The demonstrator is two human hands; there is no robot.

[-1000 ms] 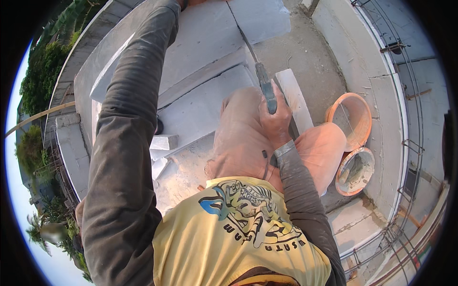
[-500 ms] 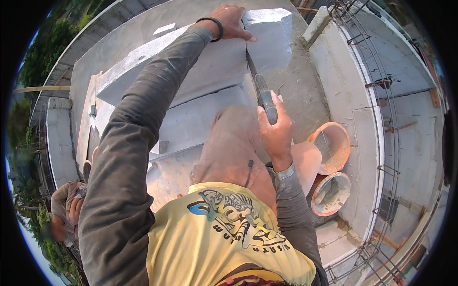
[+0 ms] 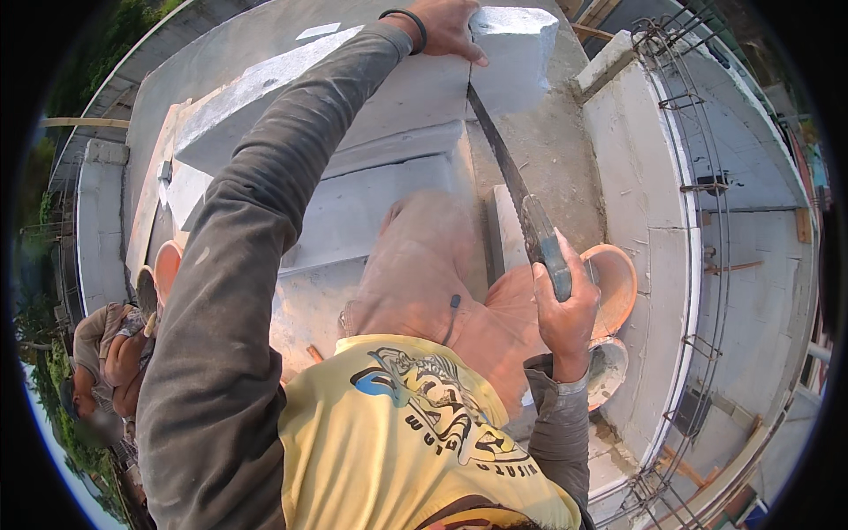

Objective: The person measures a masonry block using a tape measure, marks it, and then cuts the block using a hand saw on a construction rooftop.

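A long white aerated-concrete block (image 3: pixel 411 88) lies across the far side of the work, a narrow cut running down from its top edge. Over that top edge, just left of the cut, my left hand (image 3: pixel 444 28) grips the block with the thumb on its near face; the other fingers are partly out of the picture. My right hand (image 3: pixel 567 309) is closed around the dark handle of a hand saw (image 3: pixel 508 168). The saw blade slants up and left, its far end in the cut. More white blocks (image 3: pixel 380 190) lie underneath, beside my knee.
Two orange buckets (image 3: pixel 616 287) stand right of my leg, the nearer with grey residue. A block wall (image 3: pixel 667 256) and a rebar cage (image 3: pixel 707 150) run along the right. At the left edge another person (image 3: pixel 110 362) crouches near more buckets (image 3: pixel 167 265). A small white offcut (image 3: pixel 318 31) lies behind the block.
My right hand has drawn the saw back toward me and to the right, baring much more blade. My left hand stays on the block, and the view has shifted slightly.
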